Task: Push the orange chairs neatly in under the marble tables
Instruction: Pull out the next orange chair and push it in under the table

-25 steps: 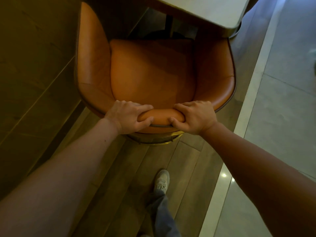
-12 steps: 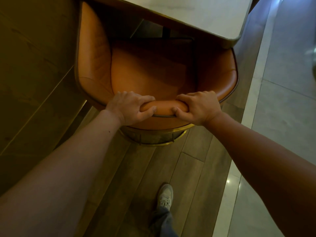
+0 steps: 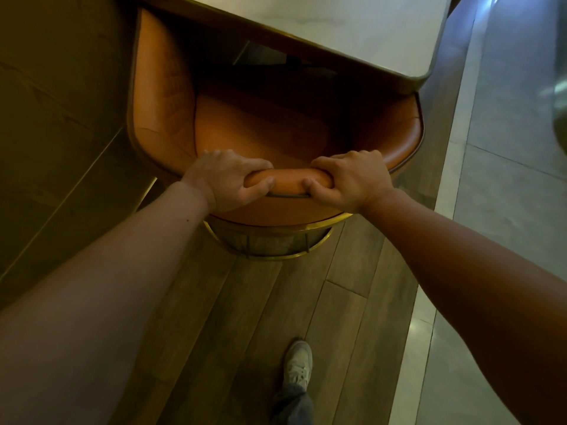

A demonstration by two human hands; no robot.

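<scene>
Left hand (image 3: 228, 179): curled over the top edge of the chair (image 3: 260, 130) back, fingers inside the backrest, thumb on the outer face, gripping it. Right hand (image 3: 352, 179): same grip on the same edge, just beside the left, with a short stretch of bare orange padding between the two thumbs. Both forearms reach forward, nearly straight.

Chair: orange, tub-shaped, upright, on a round gold-coloured base (image 3: 276, 243). Its seat front and the fore ends of both armrests lie beneath the table (image 3: 352, 29) top; the rear seat and backrest stand outside it.

Table: pale marble top with a rounded corner at the right, edge rimmed in a darker band.

Floor (image 3: 245, 317): wood planks under the chair, pale stone tiles to the right. One shoe (image 3: 297, 365) and a trouser leg show on the planks behind the chair. A dark panelled wall (image 3: 61, 118) runs along the left, close to the chair's left armrest.
</scene>
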